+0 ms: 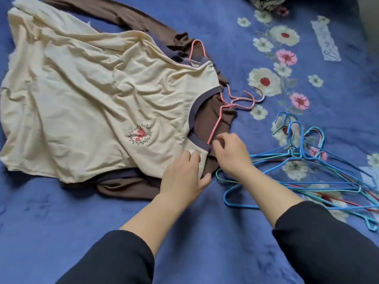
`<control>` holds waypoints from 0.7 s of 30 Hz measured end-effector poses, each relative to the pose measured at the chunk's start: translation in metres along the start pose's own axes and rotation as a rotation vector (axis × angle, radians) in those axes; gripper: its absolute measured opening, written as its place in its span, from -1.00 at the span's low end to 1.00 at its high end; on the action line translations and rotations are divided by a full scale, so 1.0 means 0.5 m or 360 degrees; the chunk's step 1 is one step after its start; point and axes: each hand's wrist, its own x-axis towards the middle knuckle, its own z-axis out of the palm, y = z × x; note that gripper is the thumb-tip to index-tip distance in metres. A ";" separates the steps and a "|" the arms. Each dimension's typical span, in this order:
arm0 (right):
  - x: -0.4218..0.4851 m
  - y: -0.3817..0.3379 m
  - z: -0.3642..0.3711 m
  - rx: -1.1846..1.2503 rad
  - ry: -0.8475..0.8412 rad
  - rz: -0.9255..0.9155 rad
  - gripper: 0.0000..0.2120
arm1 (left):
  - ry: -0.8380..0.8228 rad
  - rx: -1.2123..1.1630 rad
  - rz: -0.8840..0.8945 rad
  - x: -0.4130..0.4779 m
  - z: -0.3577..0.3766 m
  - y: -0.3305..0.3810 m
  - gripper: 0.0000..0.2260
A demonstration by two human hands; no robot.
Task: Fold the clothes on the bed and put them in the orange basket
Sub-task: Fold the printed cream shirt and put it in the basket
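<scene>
A cream T-shirt (82, 95) with navy trim and a small red emblem lies spread on the bed, on top of a brown long-sleeved garment (131, 187). Pink wire hangers (217, 121) stick out of the shirt's neck opening. My left hand (184, 173) presses on the cream shirt's shoulder near the neck, fingers fairly straight. My right hand (229, 152) is just right of it, fingers curled at the lower end of a pink hanger by the neckline; whether it grips the wire is unclear. No orange basket is in view.
A pile of blue and teal wire hangers (307, 171) lies on the bed right of my hands. The blue floral bedspread (287, 58) covers everything. A dark patterned cloth (266, 3) sits at the top edge.
</scene>
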 end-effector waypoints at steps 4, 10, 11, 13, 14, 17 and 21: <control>0.037 -0.017 0.038 0.0284 -0.0013 0.0228 -0.69 | -0.0206 0.0114 -0.0097 0.014 0.035 -0.008 -0.80; 0.046 -0.040 0.029 0.0595 0.0009 0.0455 -0.70 | -0.0313 0.0257 0.0076 -0.025 0.021 -0.021 -0.91; 0.051 -0.046 0.020 0.0715 0.0060 0.0477 -0.76 | -0.0381 0.0293 0.0077 -0.042 0.018 -0.025 -0.89; 0.058 -0.057 -0.005 0.0983 0.0077 0.0527 -0.81 | -0.0462 0.0310 0.0035 -0.076 0.019 -0.045 -0.89; 0.055 -0.063 -0.022 0.1085 0.0045 0.0522 -0.80 | -0.0473 0.0333 -0.0012 -0.091 0.012 -0.059 -0.89; 0.028 -0.067 -0.064 0.1237 -0.0079 0.0459 -0.85 | -0.0381 0.0297 -0.0194 -0.103 -0.005 -0.096 -0.86; -0.050 -0.003 -0.083 0.1383 -0.0289 0.0445 -0.84 | -0.0348 0.0251 -0.0304 -0.103 -0.014 -0.093 -0.79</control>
